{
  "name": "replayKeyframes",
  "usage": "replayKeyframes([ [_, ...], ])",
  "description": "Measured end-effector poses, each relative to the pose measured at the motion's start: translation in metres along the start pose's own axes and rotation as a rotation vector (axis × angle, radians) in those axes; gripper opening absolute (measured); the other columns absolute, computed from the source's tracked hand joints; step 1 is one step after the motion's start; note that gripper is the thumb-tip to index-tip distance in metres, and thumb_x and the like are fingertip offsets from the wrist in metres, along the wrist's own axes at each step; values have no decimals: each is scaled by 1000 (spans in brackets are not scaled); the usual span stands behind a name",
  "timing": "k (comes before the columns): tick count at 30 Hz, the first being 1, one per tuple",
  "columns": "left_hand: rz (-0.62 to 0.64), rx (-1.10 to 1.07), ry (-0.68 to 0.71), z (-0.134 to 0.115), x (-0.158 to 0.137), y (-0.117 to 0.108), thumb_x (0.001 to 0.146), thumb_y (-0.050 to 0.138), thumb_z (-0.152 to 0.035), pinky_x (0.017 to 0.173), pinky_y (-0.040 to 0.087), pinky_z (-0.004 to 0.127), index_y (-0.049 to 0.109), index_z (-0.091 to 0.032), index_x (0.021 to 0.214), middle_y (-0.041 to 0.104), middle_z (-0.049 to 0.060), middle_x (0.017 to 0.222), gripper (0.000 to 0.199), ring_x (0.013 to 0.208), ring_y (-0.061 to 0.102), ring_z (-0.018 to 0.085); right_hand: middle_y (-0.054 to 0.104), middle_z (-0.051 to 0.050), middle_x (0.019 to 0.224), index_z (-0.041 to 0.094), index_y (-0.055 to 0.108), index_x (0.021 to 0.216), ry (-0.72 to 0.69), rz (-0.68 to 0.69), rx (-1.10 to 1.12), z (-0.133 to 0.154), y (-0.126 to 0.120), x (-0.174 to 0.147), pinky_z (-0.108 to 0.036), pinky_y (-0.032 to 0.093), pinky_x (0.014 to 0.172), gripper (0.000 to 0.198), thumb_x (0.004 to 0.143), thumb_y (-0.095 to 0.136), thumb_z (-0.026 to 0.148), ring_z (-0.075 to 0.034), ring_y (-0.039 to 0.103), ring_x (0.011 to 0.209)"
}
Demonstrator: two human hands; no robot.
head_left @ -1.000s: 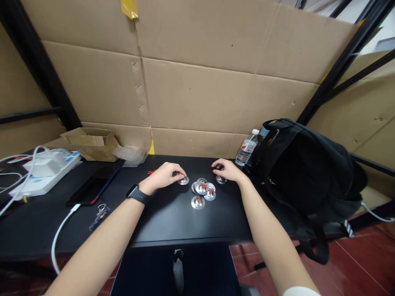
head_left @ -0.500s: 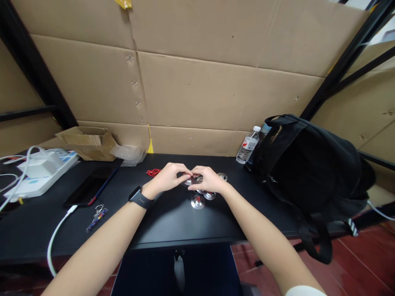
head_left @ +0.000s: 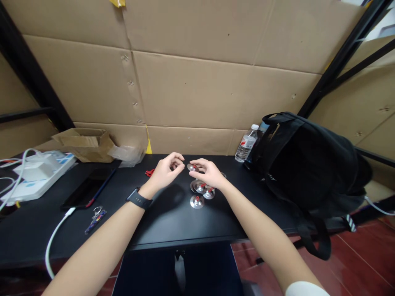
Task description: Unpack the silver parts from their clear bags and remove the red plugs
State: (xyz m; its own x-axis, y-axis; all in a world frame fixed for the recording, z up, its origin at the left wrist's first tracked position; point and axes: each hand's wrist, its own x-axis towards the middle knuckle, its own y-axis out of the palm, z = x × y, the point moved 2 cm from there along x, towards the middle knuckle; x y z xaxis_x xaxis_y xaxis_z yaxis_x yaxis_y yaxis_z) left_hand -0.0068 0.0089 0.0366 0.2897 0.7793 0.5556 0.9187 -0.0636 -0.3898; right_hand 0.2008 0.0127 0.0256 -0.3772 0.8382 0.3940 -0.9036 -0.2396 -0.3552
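Observation:
My right hand (head_left: 206, 172) pinches the edge of a small shiny finger cymbal (head_left: 191, 167) just above the black table. To the left, my left hand (head_left: 168, 169) hovers with fingers loosely curled. A gap shows between its thumb and index finger, and I see nothing in it. Below my right hand lie several more cymbals with red cord at their centres, some overlapping. One such cymbal (head_left: 196, 202) lies apart, nearer the front edge. A red cord bundle (head_left: 149, 172) rests beside my left hand, partly hidden by it.
A water bottle (head_left: 246, 144) and a black backpack (head_left: 311, 176) stand on the right. On the left are a power strip (head_left: 40, 181), a phone (head_left: 84, 190), a keychain (head_left: 95, 220), a cardboard box (head_left: 84, 146) and a plastic bag (head_left: 128, 155). Cardboard walls the back.
My hands have moved apart. My left hand has drawn away leftward from the cymbal, which stays in my right hand and now tilts more into view.

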Motion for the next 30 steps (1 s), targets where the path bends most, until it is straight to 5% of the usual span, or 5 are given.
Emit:
replayKeyframes([
  [4, 72, 12, 55, -1, -1, 5, 87, 68, -33, 83, 55, 29, 63, -18, 99, 73, 5, 92, 20, 84, 69, 16, 73, -8, 118, 21, 69, 118, 76, -24, 248, 3, 6, -1, -45, 49, 111, 53, 71, 86, 40, -24, 69, 113],
  [18, 2, -299, -84, 13, -3, 25, 78, 74, -27, 82, 59, 31, 65, -15, 84, 74, 7, 87, 16, 81, 72, 18, 71, -10, 121, 19, 71, 118, 7, 34, 184, 3, 8, 0, -47, 52, 107, 57, 67, 89, 38, -27, 70, 111],
  [25, 45, -9, -66, 19, -1, 20, 78, 66, -23, 75, 56, 27, 75, -15, 85, 77, 5, 82, 14, 75, 71, 18, 74, -10, 107, 16, 71, 112, 54, 49, 178, 5, 5, 0, -41, 58, 93, 51, 68, 87, 36, -23, 72, 98],
  [30, 40, 412, -14, 29, 6, -31, 80, 64, -27, 76, 53, 25, 78, -18, 87, 79, 3, 84, 18, 76, 72, 17, 73, -9, 108, 18, 71, 112, 10, -58, 23, 4, -19, 3, -37, 58, 86, 46, 72, 84, 37, -22, 70, 96],
])
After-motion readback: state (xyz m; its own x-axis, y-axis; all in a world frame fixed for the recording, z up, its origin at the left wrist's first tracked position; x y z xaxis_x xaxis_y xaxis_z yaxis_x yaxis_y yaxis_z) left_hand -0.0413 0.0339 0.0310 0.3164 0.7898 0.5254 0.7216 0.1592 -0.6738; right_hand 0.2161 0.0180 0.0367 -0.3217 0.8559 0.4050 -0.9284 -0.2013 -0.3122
